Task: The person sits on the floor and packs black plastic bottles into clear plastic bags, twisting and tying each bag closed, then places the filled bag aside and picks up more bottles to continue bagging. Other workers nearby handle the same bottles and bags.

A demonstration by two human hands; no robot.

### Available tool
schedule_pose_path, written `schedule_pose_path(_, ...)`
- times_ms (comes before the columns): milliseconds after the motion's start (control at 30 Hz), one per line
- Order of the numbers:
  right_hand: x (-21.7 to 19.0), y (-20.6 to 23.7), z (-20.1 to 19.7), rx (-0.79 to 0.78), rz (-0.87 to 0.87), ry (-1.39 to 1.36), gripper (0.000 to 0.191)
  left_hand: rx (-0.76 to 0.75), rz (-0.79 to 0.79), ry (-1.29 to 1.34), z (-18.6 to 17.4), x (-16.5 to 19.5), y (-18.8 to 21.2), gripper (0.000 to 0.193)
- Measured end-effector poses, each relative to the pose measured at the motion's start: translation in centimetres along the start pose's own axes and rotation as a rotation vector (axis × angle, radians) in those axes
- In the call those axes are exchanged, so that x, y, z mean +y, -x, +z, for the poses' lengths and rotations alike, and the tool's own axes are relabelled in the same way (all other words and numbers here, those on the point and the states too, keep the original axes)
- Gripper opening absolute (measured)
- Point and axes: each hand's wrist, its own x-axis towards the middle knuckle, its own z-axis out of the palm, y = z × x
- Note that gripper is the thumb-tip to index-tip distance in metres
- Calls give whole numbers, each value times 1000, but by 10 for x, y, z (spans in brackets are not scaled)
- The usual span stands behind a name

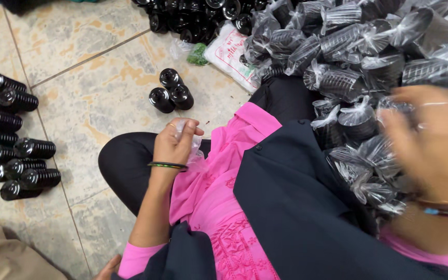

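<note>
— What's my left hand [175,142] doing?
— Fingers curled shut on a small clear plastic bag [192,145], over my lap.
— And the right hand [434,142]?
— Blurred by the pile of bagged black bottles [359,67] — grip unclear, I can't tell.

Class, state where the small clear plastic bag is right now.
In the head view, left of centre, the clear plastic bag is pinched in the left hand, over the lap, below three upright black cups.
</note>
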Motion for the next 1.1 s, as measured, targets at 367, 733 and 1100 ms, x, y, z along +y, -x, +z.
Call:
schedule_pose_path(367, -198, -52, 232, -581, -1, -1420, 37, 229, 34, 374, 21, -23, -32, 53)
schedule_pose_path(733, -219, -68, 386, -604, 147, -1445, 20, 401, -270, 344, -8, -102, -29, 30)
schedule_pose_path(1100, -299, -102, 441, -545, -170, -545, 62, 431, -301, 311, -21, -124, 3, 35)
